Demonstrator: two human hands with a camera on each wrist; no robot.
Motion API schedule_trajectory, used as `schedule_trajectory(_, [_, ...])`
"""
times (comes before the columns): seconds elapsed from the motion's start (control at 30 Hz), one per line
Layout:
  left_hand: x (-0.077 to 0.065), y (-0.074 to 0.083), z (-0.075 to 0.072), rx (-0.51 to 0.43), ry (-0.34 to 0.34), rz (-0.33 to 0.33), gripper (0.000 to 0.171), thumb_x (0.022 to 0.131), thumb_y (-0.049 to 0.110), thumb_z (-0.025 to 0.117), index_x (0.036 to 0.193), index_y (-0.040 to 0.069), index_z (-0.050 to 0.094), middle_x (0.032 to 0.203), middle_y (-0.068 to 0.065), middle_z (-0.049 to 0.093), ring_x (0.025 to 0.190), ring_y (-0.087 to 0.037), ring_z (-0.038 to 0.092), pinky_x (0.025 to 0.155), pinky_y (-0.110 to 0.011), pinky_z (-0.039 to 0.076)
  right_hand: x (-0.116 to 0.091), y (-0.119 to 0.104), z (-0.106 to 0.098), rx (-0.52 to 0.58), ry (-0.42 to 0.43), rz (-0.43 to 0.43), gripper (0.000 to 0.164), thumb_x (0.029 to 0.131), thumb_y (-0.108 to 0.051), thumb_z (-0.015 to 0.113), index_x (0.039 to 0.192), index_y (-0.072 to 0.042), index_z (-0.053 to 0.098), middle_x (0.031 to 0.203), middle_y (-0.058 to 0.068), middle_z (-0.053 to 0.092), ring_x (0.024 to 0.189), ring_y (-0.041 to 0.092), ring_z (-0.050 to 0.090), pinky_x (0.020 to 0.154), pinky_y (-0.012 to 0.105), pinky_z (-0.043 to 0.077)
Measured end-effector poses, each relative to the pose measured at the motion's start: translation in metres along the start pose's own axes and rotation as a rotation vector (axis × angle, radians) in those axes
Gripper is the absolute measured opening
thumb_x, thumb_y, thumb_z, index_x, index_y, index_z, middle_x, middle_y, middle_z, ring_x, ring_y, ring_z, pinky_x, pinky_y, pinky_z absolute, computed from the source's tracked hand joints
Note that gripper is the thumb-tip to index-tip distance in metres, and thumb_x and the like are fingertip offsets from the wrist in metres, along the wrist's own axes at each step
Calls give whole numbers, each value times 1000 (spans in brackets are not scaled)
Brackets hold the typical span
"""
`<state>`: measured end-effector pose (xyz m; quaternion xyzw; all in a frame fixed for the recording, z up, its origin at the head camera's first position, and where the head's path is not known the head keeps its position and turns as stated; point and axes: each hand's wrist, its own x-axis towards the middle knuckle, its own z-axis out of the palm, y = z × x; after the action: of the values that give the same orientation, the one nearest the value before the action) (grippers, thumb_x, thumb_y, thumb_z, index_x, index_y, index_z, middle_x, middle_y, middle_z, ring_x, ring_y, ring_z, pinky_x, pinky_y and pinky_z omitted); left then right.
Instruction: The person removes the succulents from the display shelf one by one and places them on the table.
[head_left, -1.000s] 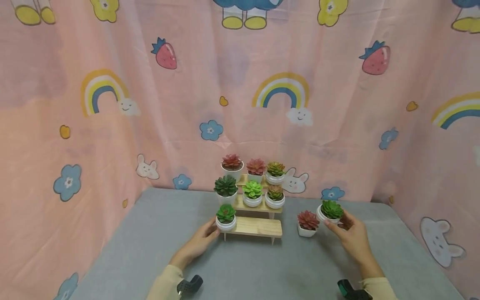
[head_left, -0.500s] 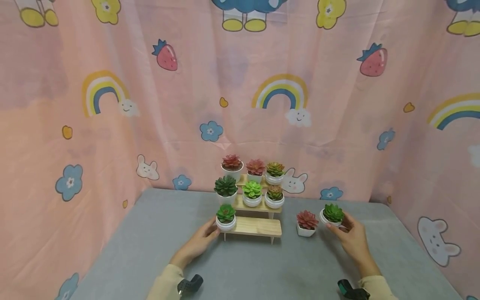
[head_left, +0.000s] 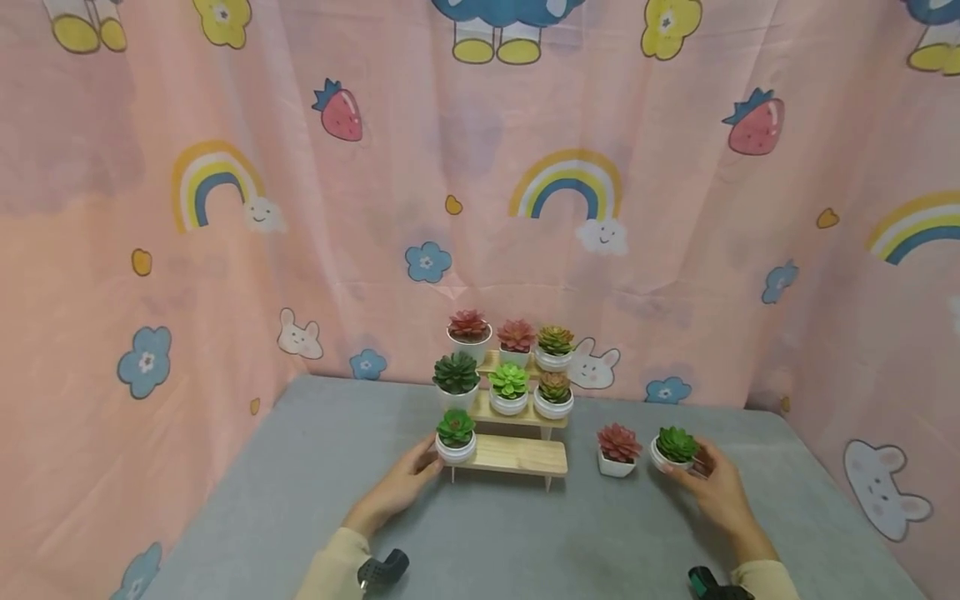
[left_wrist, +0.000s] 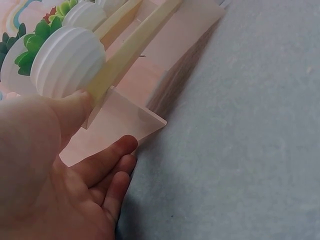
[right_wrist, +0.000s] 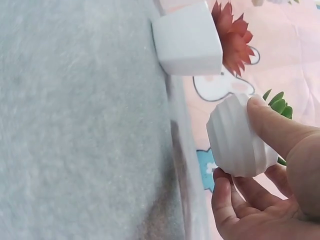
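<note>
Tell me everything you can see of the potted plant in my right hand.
The potted plant has pointed green leaves clustered in a round, ridged white pot, possibly ceramic or plastic. Your right hand grips the pot, holding it clear of the table, right of the red succulent. Its tilt is unclear.

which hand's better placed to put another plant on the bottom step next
Likely the right hand: it grips a green plant; the left hand is at the left end of the bottom step.
</note>
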<state>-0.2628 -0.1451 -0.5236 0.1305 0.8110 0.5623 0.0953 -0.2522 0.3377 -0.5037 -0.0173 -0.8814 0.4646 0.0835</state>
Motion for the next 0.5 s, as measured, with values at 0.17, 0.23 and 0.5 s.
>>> schedule_trajectory(0.17, [-2, -4, 4, 5, -12, 9, 64, 106, 33, 52, 161, 13, 27, 160, -24, 36, 144, -49, 40, 114, -65, 35, -4, 6, -2, -21, -54, 65, 83, 94, -22, 74, 151, 15, 27, 147, 41, 42, 106, -9, 53, 79, -1, 41])
schedule_trajectory(0.23, [-2, -3, 4, -5, -14, -1, 66, 106, 36, 52, 161, 13, 26, 159, -25, 37, 143, -50, 39, 114, -66, 35, -4, 6, -1, -34, -56, 65, 82, 94, -22, 74, 151, 15, 26, 146, 41, 43, 116, 13, 61, 79, 2, 42])
schedule_trajectory(0.5, [2, -3, 0, 5, -4, -11, 68, 106, 40, 52, 162, 13, 24, 159, -26, 37, 144, -49, 39, 114, -63, 38, 1, 4, -2, -35, -61, 53, 84, 95, -19, 73, 152, 17, 22, 148, 43, 38, 137, 53, 44, 83, 6, 45])
